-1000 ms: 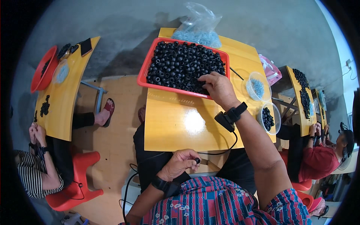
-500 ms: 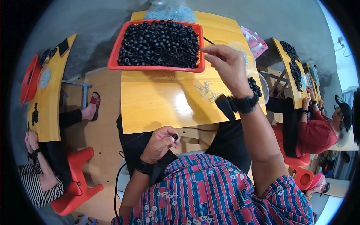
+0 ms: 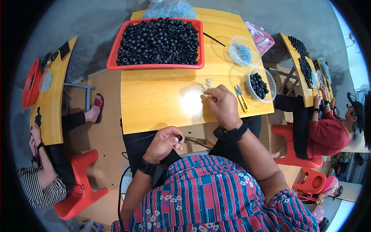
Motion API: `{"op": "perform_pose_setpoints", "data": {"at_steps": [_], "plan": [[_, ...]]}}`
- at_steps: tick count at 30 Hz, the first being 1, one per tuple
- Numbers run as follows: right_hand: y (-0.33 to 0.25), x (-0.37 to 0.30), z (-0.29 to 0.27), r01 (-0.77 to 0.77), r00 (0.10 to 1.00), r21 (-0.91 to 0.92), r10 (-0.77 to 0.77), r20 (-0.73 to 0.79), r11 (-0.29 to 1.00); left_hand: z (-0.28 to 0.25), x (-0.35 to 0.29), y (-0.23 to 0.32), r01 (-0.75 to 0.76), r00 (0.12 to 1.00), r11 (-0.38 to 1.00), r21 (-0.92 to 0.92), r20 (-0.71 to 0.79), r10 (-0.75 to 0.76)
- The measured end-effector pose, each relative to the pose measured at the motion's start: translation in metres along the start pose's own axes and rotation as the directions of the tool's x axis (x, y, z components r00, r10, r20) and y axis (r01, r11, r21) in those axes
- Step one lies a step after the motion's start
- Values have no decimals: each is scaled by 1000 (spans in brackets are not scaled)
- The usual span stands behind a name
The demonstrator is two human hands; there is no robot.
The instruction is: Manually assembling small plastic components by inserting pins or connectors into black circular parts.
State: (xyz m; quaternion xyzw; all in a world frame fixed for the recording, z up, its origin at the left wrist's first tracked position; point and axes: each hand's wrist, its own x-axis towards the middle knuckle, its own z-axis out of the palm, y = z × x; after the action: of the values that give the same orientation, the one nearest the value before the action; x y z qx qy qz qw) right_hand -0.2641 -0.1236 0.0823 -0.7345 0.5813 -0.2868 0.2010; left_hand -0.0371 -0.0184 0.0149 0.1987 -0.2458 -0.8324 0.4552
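My left hand (image 3: 165, 146) is held over my lap, just off the table's near edge. A small black hollow knob (image 3: 179, 137) is gripped between its thumb and fingers. At the table, my right hand (image 3: 223, 107) has its thumb and index finger drawn together beside a small scatter of thin silvery pieces (image 3: 209, 82). Whatever the fingertips may hold is too small to make out. To the right of this hand lie small thread snips (image 3: 241, 99) with yellow handles. A clear round tub (image 3: 258, 86) of black knobs stands beyond the snips.
A red basket (image 3: 155, 66) heaped with black knobs sits on the yellow table (image 3: 154, 100). A clear bowl (image 3: 244, 51) holds more silvery pieces, and a plastic bag (image 3: 170, 9) stands behind the basket. Other people sit at tables on both sides.
My right hand has come back from the basket's right edge, down to the scattered pieces, uncovering the tub and the snips. The left hand still holds the black knob.
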Motion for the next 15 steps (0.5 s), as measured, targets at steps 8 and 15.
{"op": "perform_pose_setpoints", "data": {"at_steps": [8,15], "plan": [[-1,7,7,-34,999,-158,29,-34,987,-1,-1,0,20,1000,1000,7,-15,-20],[-3,14,12,-40,999,-196,36,-21,980,-1,0,0,16,1000,1000,6,-10,-16]]}}
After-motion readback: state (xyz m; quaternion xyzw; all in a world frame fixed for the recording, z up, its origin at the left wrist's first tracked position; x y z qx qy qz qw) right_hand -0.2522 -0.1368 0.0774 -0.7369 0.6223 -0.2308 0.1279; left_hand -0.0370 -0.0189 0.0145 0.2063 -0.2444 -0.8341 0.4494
